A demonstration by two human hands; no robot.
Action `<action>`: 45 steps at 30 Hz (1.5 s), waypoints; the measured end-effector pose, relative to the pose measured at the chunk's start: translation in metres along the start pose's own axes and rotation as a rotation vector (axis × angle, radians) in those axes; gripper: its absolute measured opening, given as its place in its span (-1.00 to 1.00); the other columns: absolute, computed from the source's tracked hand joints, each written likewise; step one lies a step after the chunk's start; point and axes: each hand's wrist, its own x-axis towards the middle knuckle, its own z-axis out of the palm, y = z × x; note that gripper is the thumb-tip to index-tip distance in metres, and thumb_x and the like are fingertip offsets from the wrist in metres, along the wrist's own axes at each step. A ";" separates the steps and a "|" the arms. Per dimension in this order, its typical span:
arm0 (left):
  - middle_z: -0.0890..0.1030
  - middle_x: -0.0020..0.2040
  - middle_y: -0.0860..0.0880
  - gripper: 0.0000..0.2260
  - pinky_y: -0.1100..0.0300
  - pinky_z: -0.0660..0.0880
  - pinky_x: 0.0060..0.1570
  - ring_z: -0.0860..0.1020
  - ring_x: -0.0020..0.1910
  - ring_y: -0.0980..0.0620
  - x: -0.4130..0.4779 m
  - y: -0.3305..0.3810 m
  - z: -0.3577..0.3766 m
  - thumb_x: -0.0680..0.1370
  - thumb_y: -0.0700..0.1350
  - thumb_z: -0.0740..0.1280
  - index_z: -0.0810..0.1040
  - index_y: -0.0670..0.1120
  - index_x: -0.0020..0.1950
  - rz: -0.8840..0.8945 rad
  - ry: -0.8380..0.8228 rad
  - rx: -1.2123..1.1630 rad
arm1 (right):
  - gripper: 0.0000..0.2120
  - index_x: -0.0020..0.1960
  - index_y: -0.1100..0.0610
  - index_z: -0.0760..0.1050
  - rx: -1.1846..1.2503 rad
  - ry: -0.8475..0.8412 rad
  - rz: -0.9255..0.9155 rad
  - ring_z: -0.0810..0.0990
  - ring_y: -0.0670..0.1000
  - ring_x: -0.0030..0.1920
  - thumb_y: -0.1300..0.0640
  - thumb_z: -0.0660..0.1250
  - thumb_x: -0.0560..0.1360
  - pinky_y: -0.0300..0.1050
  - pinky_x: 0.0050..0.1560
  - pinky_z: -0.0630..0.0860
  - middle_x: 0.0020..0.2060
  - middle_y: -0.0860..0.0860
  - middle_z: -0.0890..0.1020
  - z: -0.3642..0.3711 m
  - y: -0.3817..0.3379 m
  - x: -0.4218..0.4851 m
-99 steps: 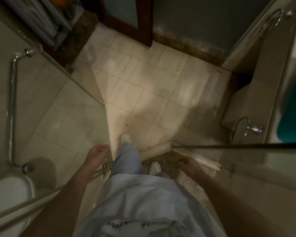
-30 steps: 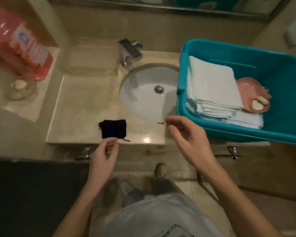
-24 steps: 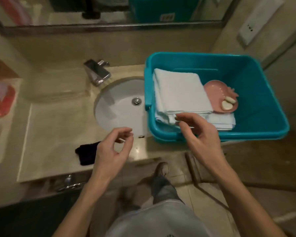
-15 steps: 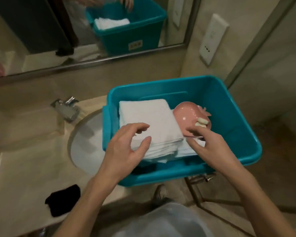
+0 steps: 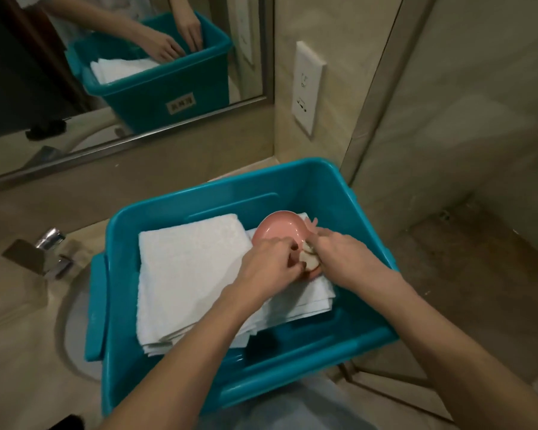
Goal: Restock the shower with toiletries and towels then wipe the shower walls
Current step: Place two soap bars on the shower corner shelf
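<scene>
Restocking is only beginning, by my judgement. The folded white terry towels (image 5: 190, 268) are lying in the rigid teal plastic bin (image 5: 323, 193) on the stone tabletop (image 5: 16, 305), and the wall wiping is remaining undone. The left hand (image 5: 271, 265) and right hand (image 5: 348, 259) are both pinching the pale, rounded soap (image 5: 309, 259) at the rim of the glossy pink dish (image 5: 277, 232), which is sitting on the towels.

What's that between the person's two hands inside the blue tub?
A pale soap piece, at the near rim of the pink dish, sits between the left hand and right hand. The head view shows it.
</scene>
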 end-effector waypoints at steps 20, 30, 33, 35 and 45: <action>0.62 0.00 -0.06 -0.69 0.06 0.44 -0.17 0.54 0.00 -0.12 0.029 0.022 0.008 0.48 0.03 0.41 0.47 -0.06 0.15 -0.127 -0.131 -0.003 | -0.68 0.29 0.13 0.51 -0.059 0.051 0.017 0.65 0.13 -0.04 0.18 0.32 0.54 -0.06 -0.26 0.35 0.08 0.08 0.57 -0.005 -0.007 0.006; 0.69 -0.15 0.07 -0.82 0.22 0.55 -0.16 0.64 -0.16 0.08 0.019 -0.010 -0.027 0.42 0.02 0.56 0.65 0.03 -0.06 -0.190 -0.028 -0.430 | -0.79 0.11 -0.06 0.52 0.592 0.268 0.173 0.64 0.02 -0.03 0.01 0.41 0.49 0.03 -0.02 0.59 -0.03 -0.11 0.67 -0.021 -0.004 0.003; 0.73 -0.18 -0.02 -0.80 0.21 0.59 -0.16 0.68 -0.22 0.08 0.006 -0.019 -0.044 0.41 -0.12 0.59 0.69 -0.11 -0.02 -0.238 0.061 -0.806 | -0.82 -0.02 -0.05 0.58 0.869 0.288 0.257 0.64 -0.14 -0.17 0.01 0.50 0.42 -0.11 -0.08 0.60 -0.18 -0.16 0.67 -0.027 -0.007 -0.001; 0.73 -0.12 -0.04 -0.82 0.28 0.55 -0.18 0.66 -0.19 0.12 -0.001 -0.023 -0.052 0.44 -0.16 0.57 0.69 -0.14 0.00 -0.271 0.142 -0.926 | -0.85 -0.04 -0.01 0.62 1.112 0.275 0.301 0.65 -0.13 -0.20 0.10 0.53 0.42 -0.15 -0.11 0.58 -0.21 -0.11 0.69 -0.031 -0.011 -0.007; 0.74 -0.08 -0.06 -0.80 0.22 0.58 -0.11 0.67 -0.16 0.07 -0.037 -0.021 -0.067 0.49 -0.08 0.52 0.69 -0.09 0.08 -0.236 0.117 -1.053 | -0.80 0.15 0.27 0.61 1.947 0.295 0.513 0.73 0.04 -0.11 0.26 0.43 0.53 -0.06 -0.02 0.68 -0.03 0.17 0.73 -0.041 -0.040 -0.066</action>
